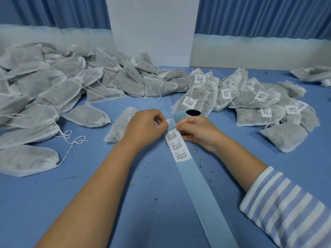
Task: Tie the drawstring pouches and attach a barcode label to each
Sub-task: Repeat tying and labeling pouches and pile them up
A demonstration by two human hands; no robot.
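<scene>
Surface (125, 203): blue cloth; unlabelled pouches (53, 83) heaped left, labelled pouches (250, 99) right.
Label strip (202, 185): between the hands, bearing barcode labels (177, 145).
Left hand (143, 127): pinching a loose label (168, 121).
Right hand (198, 133): gripping the strip.

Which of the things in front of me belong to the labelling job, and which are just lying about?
In the job: left hand pinching a white barcode label; right hand holding the light blue backing strip; grey fabric drawstring pouch behind the left hand; unlabelled pouch pile; labelled pouch pile.
Lying about: dark crumbs on the blue table cover; blue curtains.
</scene>
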